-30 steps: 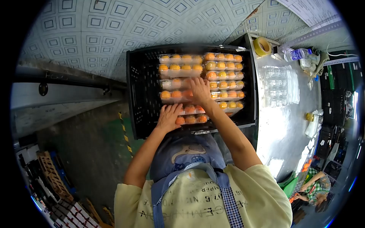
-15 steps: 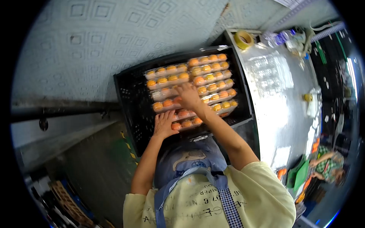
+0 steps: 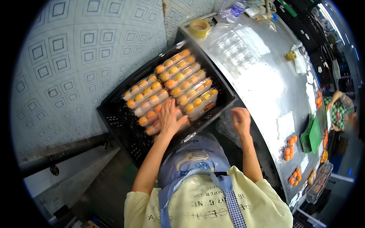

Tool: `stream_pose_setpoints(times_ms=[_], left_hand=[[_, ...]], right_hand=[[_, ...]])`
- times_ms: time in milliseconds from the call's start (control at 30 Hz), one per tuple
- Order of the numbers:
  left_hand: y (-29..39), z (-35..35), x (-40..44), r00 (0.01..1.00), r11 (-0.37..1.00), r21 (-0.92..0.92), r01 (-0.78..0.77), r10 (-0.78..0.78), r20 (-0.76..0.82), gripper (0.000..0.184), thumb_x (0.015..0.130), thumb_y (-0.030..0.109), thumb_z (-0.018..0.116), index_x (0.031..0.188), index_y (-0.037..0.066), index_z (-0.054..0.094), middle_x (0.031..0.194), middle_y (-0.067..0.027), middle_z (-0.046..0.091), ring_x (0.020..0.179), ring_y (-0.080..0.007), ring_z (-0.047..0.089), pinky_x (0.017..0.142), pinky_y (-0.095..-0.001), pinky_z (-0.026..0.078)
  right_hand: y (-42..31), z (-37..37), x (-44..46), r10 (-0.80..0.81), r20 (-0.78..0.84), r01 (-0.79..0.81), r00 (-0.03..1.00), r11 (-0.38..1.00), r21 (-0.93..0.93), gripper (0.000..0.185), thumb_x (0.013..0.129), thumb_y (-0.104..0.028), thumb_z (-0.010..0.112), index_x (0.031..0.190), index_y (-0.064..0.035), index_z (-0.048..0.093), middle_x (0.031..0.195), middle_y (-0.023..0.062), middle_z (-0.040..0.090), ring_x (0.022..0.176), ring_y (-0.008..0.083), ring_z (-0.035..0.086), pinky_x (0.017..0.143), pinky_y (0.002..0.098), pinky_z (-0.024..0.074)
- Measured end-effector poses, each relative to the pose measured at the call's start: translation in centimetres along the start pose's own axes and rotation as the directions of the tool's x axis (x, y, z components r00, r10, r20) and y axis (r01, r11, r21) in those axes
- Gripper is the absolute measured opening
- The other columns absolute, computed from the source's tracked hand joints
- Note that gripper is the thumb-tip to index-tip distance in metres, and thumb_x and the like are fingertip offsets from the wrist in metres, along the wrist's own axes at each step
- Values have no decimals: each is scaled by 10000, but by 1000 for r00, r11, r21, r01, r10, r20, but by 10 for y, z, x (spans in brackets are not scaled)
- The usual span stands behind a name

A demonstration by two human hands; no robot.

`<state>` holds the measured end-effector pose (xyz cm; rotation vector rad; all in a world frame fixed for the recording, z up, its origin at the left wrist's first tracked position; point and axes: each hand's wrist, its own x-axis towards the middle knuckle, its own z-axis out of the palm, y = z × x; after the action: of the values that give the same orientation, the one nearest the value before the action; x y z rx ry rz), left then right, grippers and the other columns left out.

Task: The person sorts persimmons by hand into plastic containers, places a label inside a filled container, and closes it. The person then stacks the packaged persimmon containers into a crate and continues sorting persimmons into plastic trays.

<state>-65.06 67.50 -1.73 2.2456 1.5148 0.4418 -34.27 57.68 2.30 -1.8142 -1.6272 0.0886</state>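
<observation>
A black plastic crate (image 3: pixel 127 150) holds several clear plastic packs of orange, round fruit (image 3: pixel 185 82), standing on edge in two columns. My left hand (image 3: pixel 170 117) lies over the packs in the near part of the crate, fingers stretched out, touching their tops. It covers part of the fruit there. Outside the crate's right side, my right hand (image 3: pixel 242 121) is raised with loosely bent fingers, thumb apart, and nothing visible in it. Beside and below it hangs crumpled clear plastic film (image 3: pixel 227 127).
A metal table (image 3: pixel 262 102) runs along the right, bearing a tape roll (image 3: pixel 199 28), empty clear trays (image 3: pixel 235 47), a bottle (image 3: pixel 236 11), loose orange fruit (image 3: pixel 289 148) and a green basket (image 3: pixel 311 135). Another person (image 3: pixel 339 111) is at its far side. A patterned wall (image 3: pixel 95 57) borders the crate.
My right hand has left the packs and moved right, outside the crate. My left hand has shifted further over the packs. The view has turned, so the crate appears more tilted.
</observation>
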Motion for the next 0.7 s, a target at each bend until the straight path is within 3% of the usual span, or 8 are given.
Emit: stream_pose_setpoints(times_ms=[67, 233, 300, 333, 467, 600, 700], left_hand=[[24, 17, 28, 998, 998, 18, -64, 64, 26, 958, 725, 433, 750, 1422, -8, 262, 1436, -181, 333, 1356, -356, 262, 1126, -482, 196], [36, 81, 59, 989, 979, 171, -108, 88, 119, 1034, 693, 385, 786, 1436, -37, 204, 1479, -188, 266, 1384, -330, 225, 1123, -481, 179], [34, 98, 56, 993, 946, 305, -109, 91, 73, 1038, 676, 348, 806, 1434, -37, 209, 1479, -187, 266, 1379, -325, 235, 1118, -481, 183], [40, 92, 56, 993, 959, 272, -79, 53, 102, 1026, 661, 297, 821, 1435, -15, 224, 1478, -172, 273, 1363, -320, 260, 1106, -475, 197], [44, 91, 57, 995, 961, 274, -42, 14, 103, 988, 669, 271, 819, 1439, 37, 247, 1468, -125, 297, 1345, -304, 284, 1095, -462, 212], [50, 90, 56, 996, 955, 296, -23, -5, 91, 986, 662, 263, 824, 1436, 45, 254, 1459, -119, 305, 1349, -299, 278, 1093, -458, 215], [52, 90, 58, 996, 958, 287, 10, -35, 85, 971, 663, 295, 819, 1430, 61, 273, 1450, -117, 320, 1341, -297, 288, 1092, -463, 215]], right_hand=[[30, -33, -17, 98, -108, -112, 989, 985, -129, 170, 750, 38, 631, 880, -68, 660, 903, 95, 631, 893, 289, 581, 809, 367, 440], [110, -88, -83, 239, -166, -285, 957, 882, -375, 120, 782, -43, 633, 899, -64, 652, 963, 114, 618, 931, 319, 546, 841, 399, 431], [130, -90, -113, 407, -201, -449, 891, 856, -256, 108, 811, -69, 614, 913, -65, 648, 950, 113, 612, 915, 315, 547, 819, 396, 440], [131, -91, -118, 493, -211, -530, 844, 826, -190, 105, 826, -82, 604, 920, -66, 646, 943, 112, 610, 907, 314, 548, 808, 394, 445], [129, -79, -126, 340, -326, -456, 882, 787, -415, 125, 873, -134, 527, 922, -94, 635, 890, 91, 593, 852, 292, 553, 735, 391, 461], [135, -70, -121, 483, -380, -614, 789, 633, -470, 143, 876, -199, 479, 871, -145, 611, 881, 38, 591, 861, 261, 563, 686, 401, 477], [139, -69, -123, 486, -375, -614, 789, 631, -475, 144, 876, -198, 476, 884, -144, 609, 892, 39, 590, 874, 261, 564, 687, 399, 476]])
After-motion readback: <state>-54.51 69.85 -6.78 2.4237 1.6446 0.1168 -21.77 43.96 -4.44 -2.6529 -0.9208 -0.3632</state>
